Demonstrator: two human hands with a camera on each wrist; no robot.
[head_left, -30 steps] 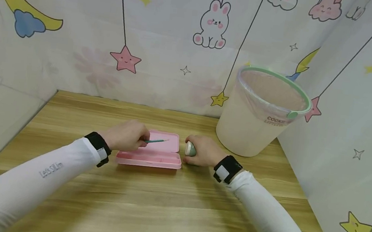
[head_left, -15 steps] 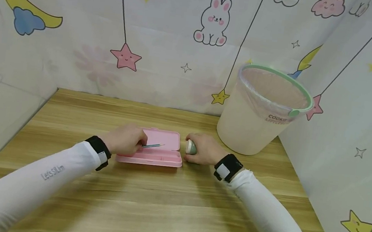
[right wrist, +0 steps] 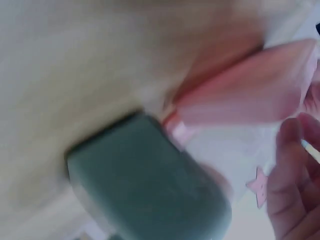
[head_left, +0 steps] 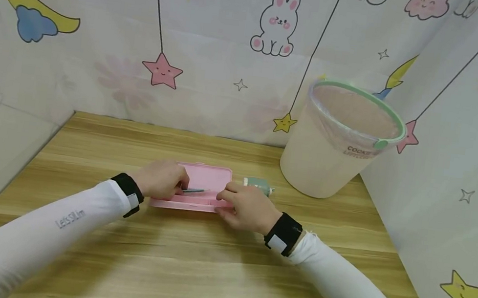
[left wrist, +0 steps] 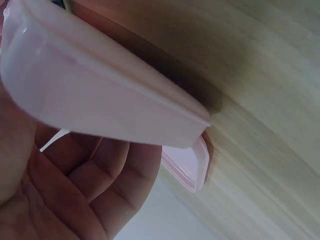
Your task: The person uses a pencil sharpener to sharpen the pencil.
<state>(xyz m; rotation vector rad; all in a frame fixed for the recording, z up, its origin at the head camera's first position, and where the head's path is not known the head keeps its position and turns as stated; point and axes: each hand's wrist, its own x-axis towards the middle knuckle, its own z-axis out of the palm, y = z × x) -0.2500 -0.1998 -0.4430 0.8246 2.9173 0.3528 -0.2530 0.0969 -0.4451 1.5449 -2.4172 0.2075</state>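
A blurred, rounded green object [right wrist: 150, 180] is filling the lower foreground, a pink case [right wrist: 245, 92] is showing beyond it above the counter [right wrist: 60, 95], and fingers [right wrist: 290, 172] are bending near the case.

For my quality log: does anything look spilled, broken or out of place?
Nothing stands out: the pink case lies open, the left hand holds the pencil over it, and the green object lies nearby. Right wrist blur may hide fine damage.
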